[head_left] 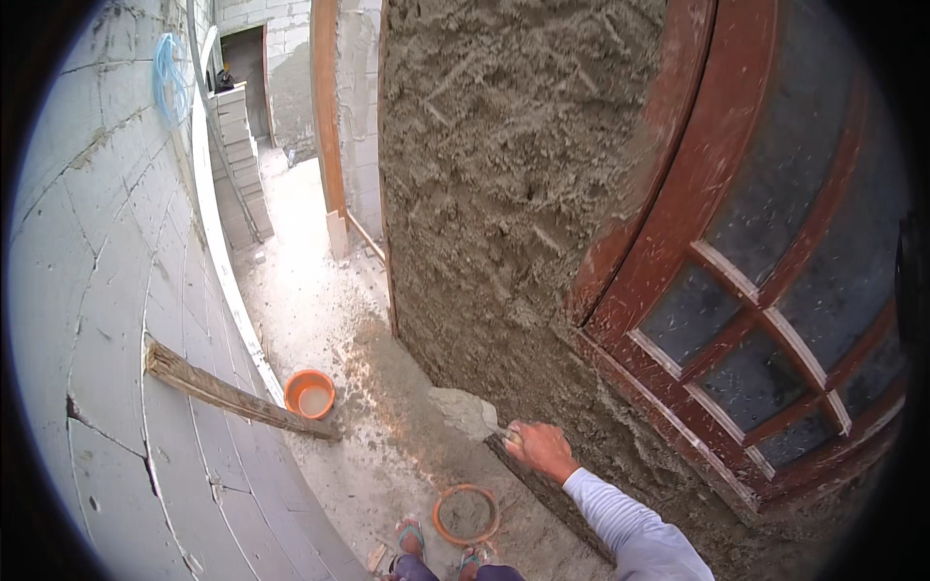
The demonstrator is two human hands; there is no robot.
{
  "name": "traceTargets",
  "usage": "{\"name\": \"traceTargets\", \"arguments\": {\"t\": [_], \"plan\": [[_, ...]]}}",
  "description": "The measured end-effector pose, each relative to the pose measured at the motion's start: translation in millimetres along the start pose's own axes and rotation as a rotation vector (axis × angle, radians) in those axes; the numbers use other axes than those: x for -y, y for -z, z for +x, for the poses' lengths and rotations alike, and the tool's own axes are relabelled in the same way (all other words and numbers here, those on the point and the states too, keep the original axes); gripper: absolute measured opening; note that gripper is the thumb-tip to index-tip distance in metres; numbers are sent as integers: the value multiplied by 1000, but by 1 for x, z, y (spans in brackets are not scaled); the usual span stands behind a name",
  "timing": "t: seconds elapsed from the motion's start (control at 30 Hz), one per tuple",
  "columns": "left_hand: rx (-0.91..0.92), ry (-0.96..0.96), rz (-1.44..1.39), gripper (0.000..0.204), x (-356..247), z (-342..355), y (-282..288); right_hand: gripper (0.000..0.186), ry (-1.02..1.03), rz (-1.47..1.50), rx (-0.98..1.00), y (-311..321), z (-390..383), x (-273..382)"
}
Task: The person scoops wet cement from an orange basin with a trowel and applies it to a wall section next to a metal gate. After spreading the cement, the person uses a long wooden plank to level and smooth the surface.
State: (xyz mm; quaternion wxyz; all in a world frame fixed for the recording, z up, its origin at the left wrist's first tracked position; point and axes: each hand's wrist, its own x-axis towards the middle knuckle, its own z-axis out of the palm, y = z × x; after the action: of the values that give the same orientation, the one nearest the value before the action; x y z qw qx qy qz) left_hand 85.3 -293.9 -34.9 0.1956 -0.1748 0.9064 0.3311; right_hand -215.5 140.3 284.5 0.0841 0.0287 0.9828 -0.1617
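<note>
My right hand (540, 450) is closed on the handle of a trowel (500, 431), low in front of the rough grey mortar coat on the wall (513, 194). A lump of wet mortar (460, 412) covers the trowel's blade, close to the wall's lower part. Below and left of the hand, an orange bucket (437, 513) with grey mortar inside stands on the floor by my sandalled feet. Above the hand is a red-framed window (722, 145) with spattered panes, set into the coated wall. My left hand is not in view.
A grey block wall (92, 320) runs along the left, with a wooden plank (223, 387) jutting across and a blue hose coil (170, 77) hanging. A second orange bucket (312, 377) stands on the dusty floor (320, 310). A doorway (254, 92) and wooden post (329, 116) are farther back.
</note>
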Motion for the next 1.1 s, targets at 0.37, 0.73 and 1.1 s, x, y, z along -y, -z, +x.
{"name": "traceTargets", "arguments": {"t": [0.37,0.73,1.1], "plan": [[114,-70,-304,35,-119,117,70,34,754,639,33,471,41,246],[280,-75,-259,26,-124,172,101,34,-66,-209,-1087,664,-157,208],[347,-328,106,34,-105,272,102,48,-425,172,101,197,-106,50]]}}
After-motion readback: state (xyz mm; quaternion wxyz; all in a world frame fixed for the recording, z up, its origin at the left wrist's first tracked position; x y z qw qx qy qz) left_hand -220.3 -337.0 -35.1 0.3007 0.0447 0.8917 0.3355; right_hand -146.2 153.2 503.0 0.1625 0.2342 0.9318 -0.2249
